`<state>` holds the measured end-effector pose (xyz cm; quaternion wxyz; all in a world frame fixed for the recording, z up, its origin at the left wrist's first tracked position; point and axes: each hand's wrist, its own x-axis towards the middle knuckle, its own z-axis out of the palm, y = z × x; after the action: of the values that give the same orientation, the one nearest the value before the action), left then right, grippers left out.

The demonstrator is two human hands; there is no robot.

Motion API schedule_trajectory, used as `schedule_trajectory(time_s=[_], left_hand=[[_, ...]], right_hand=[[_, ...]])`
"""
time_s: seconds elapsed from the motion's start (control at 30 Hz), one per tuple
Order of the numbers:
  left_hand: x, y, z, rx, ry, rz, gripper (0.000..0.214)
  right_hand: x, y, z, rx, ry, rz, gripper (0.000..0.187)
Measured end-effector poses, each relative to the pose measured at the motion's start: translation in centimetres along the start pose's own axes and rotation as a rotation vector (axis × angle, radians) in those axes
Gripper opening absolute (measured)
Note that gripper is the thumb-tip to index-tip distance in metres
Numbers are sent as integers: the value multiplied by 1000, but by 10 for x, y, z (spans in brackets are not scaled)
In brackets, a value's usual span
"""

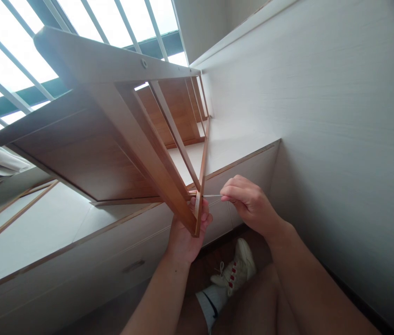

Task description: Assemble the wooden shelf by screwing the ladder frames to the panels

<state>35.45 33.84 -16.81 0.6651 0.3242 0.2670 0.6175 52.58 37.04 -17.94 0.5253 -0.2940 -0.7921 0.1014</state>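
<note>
A wooden frame (155,167) with slats and brown panels stands tilted across the middle of the view. My left hand (190,232) is closed around its lower corner from behind, its fingers partly hidden by the wood. From the right, my right hand (247,202) pinches a thin metal rod (213,196) that looks like a hex key. The rod's far tip meets the outer face of the narrow rail (202,174), near where a slat joins it. Its other end is hidden in my fingers.
A white board (322,102) rises on the right. Beneath the frame runs a white surface with a brown edge (78,239), and another slim wooden frame (11,218) lies on it at left. A barred window (113,23) is behind. My shoe (235,270) is below.
</note>
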Motion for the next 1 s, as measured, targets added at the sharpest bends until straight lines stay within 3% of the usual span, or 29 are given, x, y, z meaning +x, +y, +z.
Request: schedule_trajectory(time_s=[0.1,0.17,0.33,0.47,0.8,1.0], left_hand=[[0,0,1,12,8,1,12],[0,0,2,19,15,1,13],[0,-1,2,18,1,11,12],[1,-2,0,9,-13,19,10],[1,-2,1,-16,14,-1,10],[2,-2,0,-26,-5,7,8]], right_hand=[[2,-7,-2,-3,29,33,25],[3,-14,-1,52,41,147,31],[6,-32,5,535,-22,592,49],[9,-36,9,716,2,728,48],[5,-33,-5,298,111,536,44],[1,-21,-10,97,99,216,25]])
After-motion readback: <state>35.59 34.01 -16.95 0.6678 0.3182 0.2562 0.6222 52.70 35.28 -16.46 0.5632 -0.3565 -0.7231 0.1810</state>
